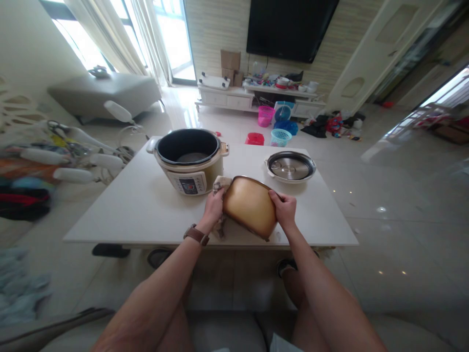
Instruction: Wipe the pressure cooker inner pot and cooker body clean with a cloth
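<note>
A golden-brown inner pot [250,207] is held tipped on its side at the near edge of the white table [139,205], its rounded outer wall and base turned toward the camera and its open mouth facing away, toward the far side of the table. Its long axis runs roughly left to right, sloping down to the right. The pot is gripped between both hands: the left hand [213,206] is pressed against its left side with a patterned cloth [221,188] bunched under the fingers, and the right hand [285,209] is closed over the upper right rim. A watch [196,234] is worn on the left wrist. Just behind the pot, an open electric pressure cooker [189,160] is seen with a dark liner inside. To its right, well apart, the cooker lid [290,166] lies flat on the table.
</note>
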Demonstrator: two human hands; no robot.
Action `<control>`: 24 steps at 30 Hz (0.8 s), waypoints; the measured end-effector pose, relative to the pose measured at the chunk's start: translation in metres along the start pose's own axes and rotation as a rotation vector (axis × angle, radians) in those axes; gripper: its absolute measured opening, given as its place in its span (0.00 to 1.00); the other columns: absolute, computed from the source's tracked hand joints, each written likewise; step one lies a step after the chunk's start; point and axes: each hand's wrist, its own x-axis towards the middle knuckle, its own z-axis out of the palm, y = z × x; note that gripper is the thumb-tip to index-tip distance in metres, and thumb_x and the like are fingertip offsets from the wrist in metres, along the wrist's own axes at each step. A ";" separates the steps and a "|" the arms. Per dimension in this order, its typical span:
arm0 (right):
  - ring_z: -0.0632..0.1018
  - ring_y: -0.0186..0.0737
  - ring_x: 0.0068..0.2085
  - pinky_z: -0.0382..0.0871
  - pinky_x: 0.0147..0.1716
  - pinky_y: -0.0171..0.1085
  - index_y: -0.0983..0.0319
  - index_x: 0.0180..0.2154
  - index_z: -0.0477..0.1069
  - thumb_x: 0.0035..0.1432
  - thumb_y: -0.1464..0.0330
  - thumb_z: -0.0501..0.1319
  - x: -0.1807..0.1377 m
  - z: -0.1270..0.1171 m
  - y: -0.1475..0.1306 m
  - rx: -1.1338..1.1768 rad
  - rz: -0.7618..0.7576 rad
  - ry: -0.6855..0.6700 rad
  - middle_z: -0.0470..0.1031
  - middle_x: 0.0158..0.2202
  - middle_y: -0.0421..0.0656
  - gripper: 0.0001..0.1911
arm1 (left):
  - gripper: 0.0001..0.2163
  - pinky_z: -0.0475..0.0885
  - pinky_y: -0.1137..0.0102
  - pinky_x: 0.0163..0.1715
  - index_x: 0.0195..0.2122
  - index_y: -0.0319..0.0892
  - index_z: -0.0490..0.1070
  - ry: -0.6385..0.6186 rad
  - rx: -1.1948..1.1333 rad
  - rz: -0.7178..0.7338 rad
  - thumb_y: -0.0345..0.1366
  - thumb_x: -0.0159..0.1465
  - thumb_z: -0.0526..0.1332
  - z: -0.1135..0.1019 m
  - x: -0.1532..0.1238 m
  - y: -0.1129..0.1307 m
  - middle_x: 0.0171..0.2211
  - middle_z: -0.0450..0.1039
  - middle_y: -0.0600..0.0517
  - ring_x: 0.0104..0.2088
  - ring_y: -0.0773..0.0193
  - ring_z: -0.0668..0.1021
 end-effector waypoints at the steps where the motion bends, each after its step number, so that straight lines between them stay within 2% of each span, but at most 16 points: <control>1: 0.53 0.31 0.26 0.46 0.25 0.37 0.56 0.17 0.52 0.56 0.40 0.64 0.000 0.000 0.000 -0.005 -0.007 -0.004 0.48 0.21 0.35 0.35 | 0.23 0.73 0.50 0.59 0.48 0.34 0.83 0.007 -0.011 -0.035 0.48 0.65 0.59 -0.001 0.002 -0.001 0.49 0.85 0.39 0.54 0.41 0.82; 3: 0.54 0.31 0.26 0.46 0.26 0.37 0.56 0.18 0.52 0.57 0.41 0.63 0.002 -0.002 -0.002 -0.029 -0.019 -0.028 0.48 0.21 0.35 0.34 | 0.23 0.73 0.51 0.60 0.48 0.34 0.83 0.018 -0.017 -0.030 0.48 0.65 0.59 -0.002 0.001 -0.001 0.49 0.85 0.40 0.55 0.41 0.81; 6: 0.55 0.32 0.26 0.47 0.26 0.37 0.57 0.18 0.51 0.58 0.42 0.62 0.004 -0.006 -0.013 -0.118 -0.062 -0.075 0.48 0.21 0.35 0.33 | 0.22 0.72 0.52 0.61 0.51 0.36 0.82 0.008 0.016 0.065 0.48 0.67 0.59 0.000 -0.011 0.008 0.53 0.84 0.40 0.57 0.41 0.81; 9: 0.55 0.31 0.26 0.46 0.27 0.38 0.57 0.17 0.52 0.57 0.41 0.63 0.004 -0.009 -0.031 -0.244 -0.088 -0.078 0.48 0.20 0.35 0.34 | 0.22 0.70 0.52 0.65 0.58 0.39 0.80 -0.049 0.116 0.268 0.44 0.70 0.58 0.004 -0.031 0.018 0.60 0.81 0.42 0.62 0.44 0.79; 12: 0.56 0.31 0.25 0.46 0.26 0.39 0.58 0.16 0.55 0.56 0.38 0.62 0.002 -0.012 -0.042 -0.313 -0.031 -0.093 0.50 0.19 0.36 0.37 | 0.23 0.64 0.53 0.71 0.65 0.43 0.76 -0.138 0.263 0.538 0.43 0.71 0.60 0.006 -0.048 0.023 0.68 0.74 0.43 0.69 0.47 0.73; 15: 0.56 0.31 0.24 0.46 0.25 0.39 0.58 0.15 0.56 0.56 0.34 0.62 0.000 -0.014 -0.039 -0.307 0.000 -0.064 0.50 0.18 0.36 0.39 | 0.25 0.62 0.52 0.73 0.67 0.44 0.74 -0.193 0.333 0.645 0.44 0.71 0.61 0.007 -0.054 0.023 0.70 0.71 0.43 0.71 0.47 0.71; 17: 0.55 0.30 0.23 0.46 0.25 0.38 0.58 0.15 0.54 0.56 0.34 0.62 0.000 -0.015 -0.032 -0.270 -0.010 -0.029 0.49 0.19 0.36 0.40 | 0.24 0.63 0.53 0.72 0.66 0.44 0.75 -0.184 0.287 0.612 0.45 0.71 0.60 0.009 -0.050 0.021 0.69 0.73 0.43 0.70 0.47 0.72; 19: 0.54 0.30 0.24 0.45 0.25 0.38 0.57 0.15 0.52 0.55 0.34 0.63 0.002 -0.016 -0.025 -0.224 -0.014 -0.016 0.47 0.19 0.36 0.40 | 0.22 0.65 0.54 0.71 0.63 0.43 0.77 -0.151 0.196 0.519 0.45 0.71 0.60 0.011 -0.042 0.017 0.66 0.76 0.43 0.67 0.47 0.75; 24: 0.52 0.30 0.24 0.43 0.24 0.38 0.57 0.16 0.51 0.56 0.36 0.64 0.005 -0.016 -0.016 -0.159 0.004 -0.013 0.46 0.19 0.35 0.39 | 0.22 0.73 0.53 0.61 0.50 0.37 0.82 -0.077 0.003 0.060 0.49 0.68 0.60 0.014 -0.017 0.002 0.52 0.84 0.41 0.57 0.42 0.81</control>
